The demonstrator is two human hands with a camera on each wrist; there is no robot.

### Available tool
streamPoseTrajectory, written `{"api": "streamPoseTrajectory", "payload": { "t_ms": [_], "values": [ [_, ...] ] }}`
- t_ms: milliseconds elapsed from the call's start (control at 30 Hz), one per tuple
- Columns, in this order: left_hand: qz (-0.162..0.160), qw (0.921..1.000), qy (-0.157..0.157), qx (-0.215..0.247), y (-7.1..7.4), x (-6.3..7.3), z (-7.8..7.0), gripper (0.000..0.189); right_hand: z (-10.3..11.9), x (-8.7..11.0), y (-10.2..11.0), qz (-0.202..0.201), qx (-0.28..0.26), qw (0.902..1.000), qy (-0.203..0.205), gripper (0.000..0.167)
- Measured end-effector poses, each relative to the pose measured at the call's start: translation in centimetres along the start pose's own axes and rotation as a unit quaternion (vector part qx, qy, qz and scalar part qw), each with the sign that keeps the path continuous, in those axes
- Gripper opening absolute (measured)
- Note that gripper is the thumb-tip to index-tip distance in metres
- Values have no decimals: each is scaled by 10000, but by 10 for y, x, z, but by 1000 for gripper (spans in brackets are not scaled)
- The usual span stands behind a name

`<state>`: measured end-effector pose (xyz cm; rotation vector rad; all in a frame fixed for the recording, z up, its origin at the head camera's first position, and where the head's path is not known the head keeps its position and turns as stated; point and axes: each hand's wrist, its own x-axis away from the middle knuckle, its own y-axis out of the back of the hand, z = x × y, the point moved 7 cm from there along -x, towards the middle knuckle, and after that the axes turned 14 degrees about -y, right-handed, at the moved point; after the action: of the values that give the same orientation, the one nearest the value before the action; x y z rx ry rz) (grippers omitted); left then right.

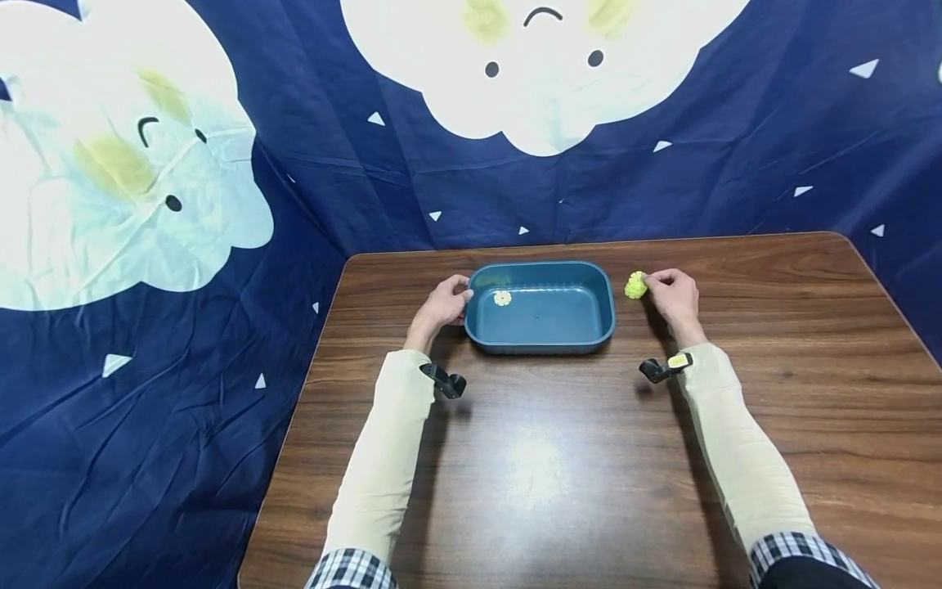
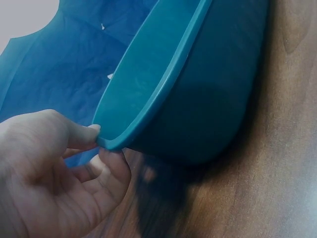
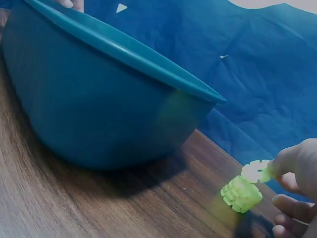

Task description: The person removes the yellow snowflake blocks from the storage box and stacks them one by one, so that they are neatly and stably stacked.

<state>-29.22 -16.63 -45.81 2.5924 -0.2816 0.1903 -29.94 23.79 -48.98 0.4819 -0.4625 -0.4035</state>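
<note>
A blue-green plastic basin (image 1: pixel 540 334) stands on the table. My left hand (image 1: pixel 446 303) pinches its left rim between thumb and fingers; the left wrist view shows the thumb on top of the rim (image 2: pixel 148 111). One pale yellow flower-shaped disc (image 1: pixel 503 298) lies inside the basin, toward the left. Right of the basin, my right hand (image 1: pixel 673 296) pinches a yellow-green flower-shaped disc (image 3: pixel 256 171) by its edge. Just below that disc, a short stack of matching discs (image 3: pixel 241 194) sits on the table, overlapped by it in the right wrist view.
The brown wood-grain table (image 1: pixel 530 458) has its back edge just behind the basin. A dark blue cloth (image 1: pixel 309 164) with white clouds and small triangles hangs behind and to the left. Small black cameras (image 1: pixel 444 381) are strapped to both wrists.
</note>
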Motion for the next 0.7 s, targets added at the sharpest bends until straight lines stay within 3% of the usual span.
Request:
{"api": "streamPoseTrajectory", "payload": {
  "t_ms": [200, 700],
  "values": [
    [10, 10000, 10, 43, 0, 0, 0, 33, -2, -1, -1, 71, 258, 9996, -32, 37],
    [23, 10000, 32, 13, 1, 1, 1, 33, 0, -6, 0, -202, 661, 9968, 411, 32]
  ]
}}
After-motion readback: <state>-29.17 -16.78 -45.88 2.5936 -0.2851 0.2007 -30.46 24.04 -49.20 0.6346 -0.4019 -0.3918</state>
